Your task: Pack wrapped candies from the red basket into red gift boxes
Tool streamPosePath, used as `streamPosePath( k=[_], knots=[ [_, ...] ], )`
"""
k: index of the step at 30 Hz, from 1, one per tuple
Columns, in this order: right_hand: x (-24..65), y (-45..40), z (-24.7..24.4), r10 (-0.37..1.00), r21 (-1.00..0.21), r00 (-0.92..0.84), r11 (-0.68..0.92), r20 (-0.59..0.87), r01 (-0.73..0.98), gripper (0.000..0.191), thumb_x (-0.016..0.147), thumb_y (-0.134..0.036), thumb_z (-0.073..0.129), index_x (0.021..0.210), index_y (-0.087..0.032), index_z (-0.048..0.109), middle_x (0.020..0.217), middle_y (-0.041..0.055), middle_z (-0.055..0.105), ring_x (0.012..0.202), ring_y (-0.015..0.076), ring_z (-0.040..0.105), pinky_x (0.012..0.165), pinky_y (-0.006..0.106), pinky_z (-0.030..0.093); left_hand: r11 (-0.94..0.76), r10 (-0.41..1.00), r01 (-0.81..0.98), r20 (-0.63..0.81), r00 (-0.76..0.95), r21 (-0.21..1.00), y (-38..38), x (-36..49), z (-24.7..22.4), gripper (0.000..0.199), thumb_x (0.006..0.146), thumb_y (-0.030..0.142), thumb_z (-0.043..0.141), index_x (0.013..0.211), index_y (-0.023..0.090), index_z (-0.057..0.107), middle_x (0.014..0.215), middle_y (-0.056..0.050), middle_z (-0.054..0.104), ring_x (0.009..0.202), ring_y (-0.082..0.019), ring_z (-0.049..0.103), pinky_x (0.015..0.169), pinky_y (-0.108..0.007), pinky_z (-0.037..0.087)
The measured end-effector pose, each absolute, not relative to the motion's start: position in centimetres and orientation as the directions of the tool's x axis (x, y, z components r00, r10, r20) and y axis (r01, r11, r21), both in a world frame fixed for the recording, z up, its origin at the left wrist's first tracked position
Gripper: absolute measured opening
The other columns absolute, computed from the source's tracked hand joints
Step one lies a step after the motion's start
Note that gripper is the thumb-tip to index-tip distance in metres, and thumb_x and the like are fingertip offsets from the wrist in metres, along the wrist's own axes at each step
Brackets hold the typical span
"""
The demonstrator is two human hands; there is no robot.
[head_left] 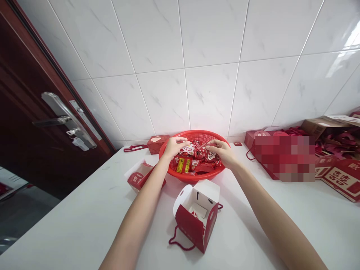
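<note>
Box [189, 225] stands open on the bench [95, 225], seemingly part-filled, while many packets [184, 165] lie in the basket [194, 179] — where I view left hand [173, 147] and right hand [223, 151], fingers narrowed, grip I cannot tell.

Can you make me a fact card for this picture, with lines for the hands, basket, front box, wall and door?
Left hand: at the basket's left side; can't tell if it grips anything
Right hand: at the right side; can't tell either
Basket: red, holding small packets, mostly red
Front box: open, red outside, white inside
Wall: pale tiles
Door: dark reddish-brown, keys at the lock
</note>
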State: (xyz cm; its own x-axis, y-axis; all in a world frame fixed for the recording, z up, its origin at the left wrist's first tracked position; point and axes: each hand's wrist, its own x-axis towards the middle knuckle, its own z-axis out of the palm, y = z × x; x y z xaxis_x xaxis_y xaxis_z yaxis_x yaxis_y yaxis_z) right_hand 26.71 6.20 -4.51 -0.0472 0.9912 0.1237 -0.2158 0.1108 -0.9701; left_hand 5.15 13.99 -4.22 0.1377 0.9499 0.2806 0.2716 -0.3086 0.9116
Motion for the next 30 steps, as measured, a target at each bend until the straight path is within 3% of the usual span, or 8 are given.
streamPosePath(
  k=[6,9,12,15,20,24,28,30],
  knots=[
    [26.8,6.0,-4.2,0.992,-0.964,-0.061,0.093,0.111,-0.248,0.039,0.053,-0.043,0.090,0.073,-0.020,0.066,0.068,-0.0005,0.069,0.061,0.0146,0.061,0.055,0.027,0.051,-0.308,0.944,0.177,0.277,0.179,0.935,11.0,5.5,-3.7,0.051,0.058,0.066,0.082,0.071,0.018,0.072,0.084,-0.007,0.077,0.091,-0.026,0.070,0.082,-0.034,0.054],
    [27.0,5.9,-3.9,0.993,-0.960,-0.064,0.080,0.101,-0.268,0.039,0.053,-0.042,0.091,0.074,-0.020,0.066,0.069,-0.0007,0.069,0.060,0.0135,0.061,0.055,0.026,0.049,-0.293,0.941,0.159,0.254,0.224,0.943,9.1,5.7,-3.4,0.053,0.064,0.069,0.079,0.076,0.019,0.066,0.075,-0.002,0.072,0.073,-0.020,0.069,0.065,-0.029,0.053],
    [27.2,5.7,-3.4,0.994,-0.958,-0.067,0.067,0.089,-0.280,0.039,0.054,-0.042,0.091,0.074,-0.020,0.064,0.066,-0.0022,0.066,0.056,0.0119,0.057,0.051,0.025,0.046,-0.239,0.935,0.181,0.176,0.307,0.954,7.3,5.7,-2.8,0.053,0.072,0.071,0.072,0.081,0.021,0.057,0.064,0.003,0.063,0.048,-0.014,0.060,0.044,-0.025,0.044],
    [27.3,5.2,-2.7,0.992,-0.957,-0.073,0.079,0.103,-0.279,0.038,0.055,-0.041,0.090,0.073,-0.020,0.064,0.063,-0.0036,0.063,0.053,0.0103,0.054,0.048,0.024,0.042,-0.247,0.915,0.203,0.159,0.372,0.947,5.6,5.6,-1.8,0.051,0.074,0.069,0.072,0.084,0.021,0.056,0.057,0.005,0.057,0.038,-0.010,0.050,0.036,-0.022,0.036],
    [27.4,3.6,-0.7,0.984,-0.956,-0.080,0.131,0.157,-0.261,0.037,0.057,-0.039,0.089,0.075,-0.019,0.064,0.063,-0.0048,0.061,0.053,0.0089,0.052,0.049,0.022,0.041,-0.292,0.775,0.328,0.022,0.631,0.898,2.6,4.7,0.2,0.040,0.082,0.057,0.071,0.096,0.020,0.067,0.074,0.001,0.064,0.056,-0.013,0.058,0.048,-0.023,0.047],
    [27.3,2.3,0.5,0.979,-0.965,-0.092,0.160,0.182,-0.209,0.035,0.063,-0.038,0.087,0.078,-0.020,0.063,0.070,-0.0028,0.064,0.058,0.0104,0.056,0.052,0.023,0.045,-0.440,0.657,0.556,-0.169,0.734,0.705,1.0,4.1,1.3,0.041,0.086,0.049,0.069,0.119,0.025,0.069,0.088,-0.001,0.071,0.072,-0.017,0.064,0.063,-0.025,0.048],
    [27.1,1.5,0.9,0.960,-0.965,-0.159,0.206,0.231,-0.163,0.032,0.068,-0.039,0.085,0.080,-0.019,0.064,0.072,-0.0021,0.063,0.060,0.0112,0.056,0.052,0.024,0.046,-0.592,0.706,0.665,-0.106,0.701,0.456,0.0,3.4,2.2,0.027,0.086,0.049,0.068,0.099,0.028,0.077,0.103,-0.003,0.066,0.093,-0.022,0.063,0.072,-0.027,0.044],
    [27.0,1.1,1.0,0.946,-0.966,-0.206,0.229,0.251,-0.122,0.029,0.071,-0.039,0.084,0.081,-0.019,0.065,0.072,-0.0016,0.064,0.060,0.0112,0.056,0.051,0.023,0.046,-0.593,0.713,0.695,-0.136,0.688,0.406,-0.5,3.0,2.7,0.024,0.087,0.050,0.067,0.088,0.028,0.079,0.106,-0.003,0.064,0.097,-0.023,0.061,0.072,-0.027,0.042]
  ],
)
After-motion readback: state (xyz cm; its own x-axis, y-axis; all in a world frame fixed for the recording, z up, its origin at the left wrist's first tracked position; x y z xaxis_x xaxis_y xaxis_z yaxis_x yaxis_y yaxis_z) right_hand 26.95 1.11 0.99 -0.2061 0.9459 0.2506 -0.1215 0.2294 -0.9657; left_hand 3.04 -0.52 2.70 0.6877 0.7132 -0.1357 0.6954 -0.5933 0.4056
